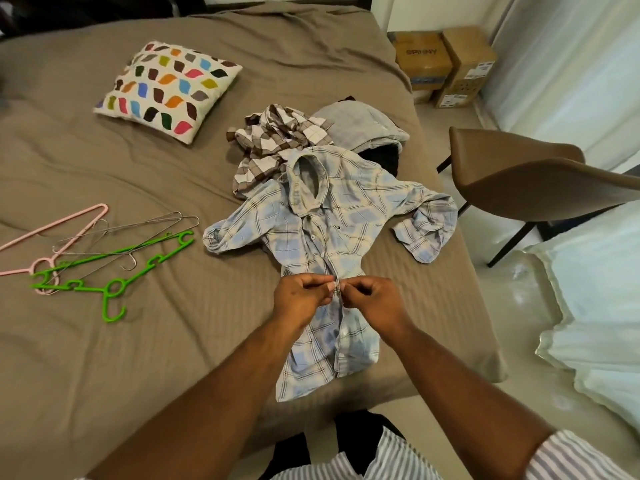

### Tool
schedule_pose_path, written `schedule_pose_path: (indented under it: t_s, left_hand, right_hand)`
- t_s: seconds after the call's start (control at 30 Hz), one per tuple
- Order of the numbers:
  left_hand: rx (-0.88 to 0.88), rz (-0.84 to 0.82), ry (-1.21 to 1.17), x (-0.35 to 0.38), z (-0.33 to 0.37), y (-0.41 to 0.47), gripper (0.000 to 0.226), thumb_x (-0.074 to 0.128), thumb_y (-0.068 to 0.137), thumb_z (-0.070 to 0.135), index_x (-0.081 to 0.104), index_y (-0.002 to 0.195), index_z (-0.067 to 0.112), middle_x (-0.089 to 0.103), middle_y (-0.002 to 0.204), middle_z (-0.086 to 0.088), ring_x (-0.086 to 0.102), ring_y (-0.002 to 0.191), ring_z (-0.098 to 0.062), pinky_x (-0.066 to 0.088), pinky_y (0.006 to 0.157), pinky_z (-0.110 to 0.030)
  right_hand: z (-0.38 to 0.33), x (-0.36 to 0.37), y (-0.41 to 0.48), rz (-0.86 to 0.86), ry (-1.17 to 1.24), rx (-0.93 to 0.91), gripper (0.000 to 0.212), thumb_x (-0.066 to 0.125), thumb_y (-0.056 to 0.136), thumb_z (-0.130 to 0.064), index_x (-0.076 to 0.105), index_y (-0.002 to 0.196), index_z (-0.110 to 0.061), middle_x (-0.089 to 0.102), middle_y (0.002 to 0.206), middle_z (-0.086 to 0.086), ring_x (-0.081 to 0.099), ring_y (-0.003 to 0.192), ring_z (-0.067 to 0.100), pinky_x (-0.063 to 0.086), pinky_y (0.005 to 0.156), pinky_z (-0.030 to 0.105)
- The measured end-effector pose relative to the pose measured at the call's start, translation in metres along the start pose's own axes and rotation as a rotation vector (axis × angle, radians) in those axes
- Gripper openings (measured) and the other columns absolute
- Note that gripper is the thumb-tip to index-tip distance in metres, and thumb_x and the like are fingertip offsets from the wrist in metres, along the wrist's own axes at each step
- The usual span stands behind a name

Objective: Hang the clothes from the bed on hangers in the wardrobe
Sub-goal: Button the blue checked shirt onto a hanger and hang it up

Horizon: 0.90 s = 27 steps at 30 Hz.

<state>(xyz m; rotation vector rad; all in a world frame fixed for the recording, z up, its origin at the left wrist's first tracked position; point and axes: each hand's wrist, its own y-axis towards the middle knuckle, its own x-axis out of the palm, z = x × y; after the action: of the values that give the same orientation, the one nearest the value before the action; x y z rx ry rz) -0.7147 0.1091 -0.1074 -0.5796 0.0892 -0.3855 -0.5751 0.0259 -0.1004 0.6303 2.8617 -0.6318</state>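
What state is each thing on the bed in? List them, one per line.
blue plaid shirt: spread flat, front up
left hand: pinching the shirt front
right hand: pinching the shirt front
brown checked shirt: crumpled, unhung
grey garment: heaped, unhung
green hanger: lying loose, bare
pink hanger: lying loose, bare
wire hangers: lying loose, bare

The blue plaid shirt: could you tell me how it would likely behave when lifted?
The blue plaid shirt looks floppy: its sleeves lie crumpled, so it would probably sag. It seems thin and light. Its hem lies near the bed edge, so a push might slide it off.
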Motion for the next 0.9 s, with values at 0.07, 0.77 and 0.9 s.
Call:
schedule_pose_path:
  t_s: [0.07, 0.77, 0.9]
  left_hand:
    - [-0.001, -0.02, 0.014, 0.001, 0.002, -0.001, 0.014, 0.074, 0.087, 0.0, 0.077, 0.099, 0.006, 0.077, 0.085, -0.011, 0.074, 0.077, -0.02, 0.061, 0.075, -0.027]
    - [0.116, 0.119, 0.175, 0.017, 0.001, -0.003, 0.01, 0.078, 0.084, 0.004, 0.078, 0.093, 0.008, 0.077, 0.083, -0.007, 0.075, 0.078, -0.019, 0.061, 0.074, -0.028]
    - [0.044, 0.087, 0.025, 0.017, -0.005, -0.002, 0.009, 0.075, 0.086, 0.001, 0.076, 0.094, 0.005, 0.076, 0.083, -0.012, 0.072, 0.073, -0.02, 0.059, 0.071, -0.029]
  right_hand:
    - [-0.001, -0.003, 0.0, -0.021, 0.063, 0.018, 0.008, 0.077, 0.089, -0.013, 0.08, 0.095, -0.009, 0.078, 0.08, 0.005, 0.076, 0.076, 0.02, 0.061, 0.073, 0.03]
    - [0.004, 0.004, 0.009, -0.025, 0.465, 0.31, 0.012, 0.064, 0.095, -0.004, 0.072, 0.091, 0.003, 0.067, 0.072, 0.014, 0.064, 0.064, 0.02, 0.057, 0.064, 0.032]
    - [0.006, 0.004, 0.011, -0.052, 0.609, 0.392, 0.015, 0.062, 0.095, -0.003, 0.073, 0.085, 0.0, 0.065, 0.07, 0.014, 0.06, 0.061, 0.019, 0.056, 0.064, 0.031]
